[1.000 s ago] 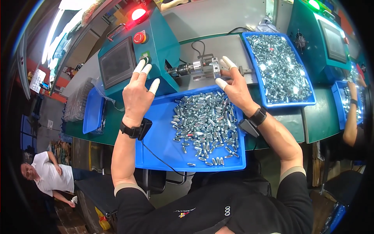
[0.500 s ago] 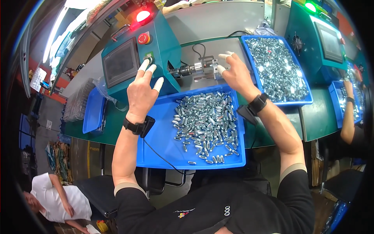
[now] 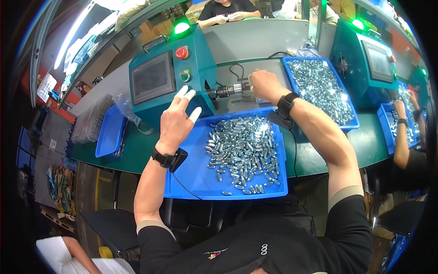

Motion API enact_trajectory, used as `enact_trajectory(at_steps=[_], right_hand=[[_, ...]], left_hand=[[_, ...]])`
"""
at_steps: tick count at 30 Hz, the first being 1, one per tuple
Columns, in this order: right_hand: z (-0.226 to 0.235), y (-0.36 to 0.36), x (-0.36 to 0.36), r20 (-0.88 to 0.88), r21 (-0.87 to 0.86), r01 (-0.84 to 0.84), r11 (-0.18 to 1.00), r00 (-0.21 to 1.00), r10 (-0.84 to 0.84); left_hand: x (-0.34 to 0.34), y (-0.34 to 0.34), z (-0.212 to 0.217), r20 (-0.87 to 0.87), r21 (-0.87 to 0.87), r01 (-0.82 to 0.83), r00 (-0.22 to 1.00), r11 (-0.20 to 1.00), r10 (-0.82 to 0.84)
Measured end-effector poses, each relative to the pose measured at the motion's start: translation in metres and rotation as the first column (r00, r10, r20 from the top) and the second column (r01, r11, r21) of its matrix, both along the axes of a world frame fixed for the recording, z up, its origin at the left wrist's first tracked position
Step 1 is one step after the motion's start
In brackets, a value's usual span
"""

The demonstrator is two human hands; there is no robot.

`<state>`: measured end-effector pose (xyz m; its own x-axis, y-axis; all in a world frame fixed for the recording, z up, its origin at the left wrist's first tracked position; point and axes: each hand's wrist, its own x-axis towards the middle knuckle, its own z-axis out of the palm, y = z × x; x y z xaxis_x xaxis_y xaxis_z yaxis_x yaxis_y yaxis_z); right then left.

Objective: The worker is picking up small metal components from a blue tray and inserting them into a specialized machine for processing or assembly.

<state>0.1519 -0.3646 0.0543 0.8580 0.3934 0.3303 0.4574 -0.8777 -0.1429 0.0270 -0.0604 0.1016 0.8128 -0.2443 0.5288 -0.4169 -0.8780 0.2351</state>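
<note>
Parts [image 3: 242, 150], silvery, short and shiny, are heaped in the tray [image 3: 187, 176] toward its right; blue base is exposed at left, and the tabletop [image 3: 367, 146] is overhung in front. The right hand [image 3: 267, 86] is curled at the spindle's end; its contents cannot be told. The left hand [image 3: 175, 125], fingers spread wide, is held just below the button [image 3: 185, 76].

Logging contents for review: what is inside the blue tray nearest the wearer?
Small metal parts heap across the middle and right of the tray; its left shows bare blue. Whatever lies beneath the heap is hidden.
</note>
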Motion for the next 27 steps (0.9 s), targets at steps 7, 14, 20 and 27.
enact_trajectory(at_steps=[7,14,20,27], right_hand=[[0.023,-0.018,0.003,0.073,0.347,-0.142,0.927,0.99,0.124],[0.022,-0.048,-0.021,-0.362,0.577,0.104,0.81,0.922,0.139],[0.001,-0.047,-0.031,-0.38,0.78,0.158,0.605,0.888,0.259],[-0.013,-0.049,-0.014,-0.315,0.724,0.106,0.682,0.93,0.19]], left_hand=[[-0.028,0.007,-0.008,-0.036,-0.112,0.033,0.999,0.993,-0.038],[-0.033,0.013,-0.009,-0.037,-0.142,0.043,0.998,0.989,-0.048],[-0.039,0.005,-0.011,-0.055,-0.224,0.082,0.994,0.971,-0.096],[-0.049,0.002,-0.021,-0.09,-0.239,0.061,0.992,0.969,-0.085]])
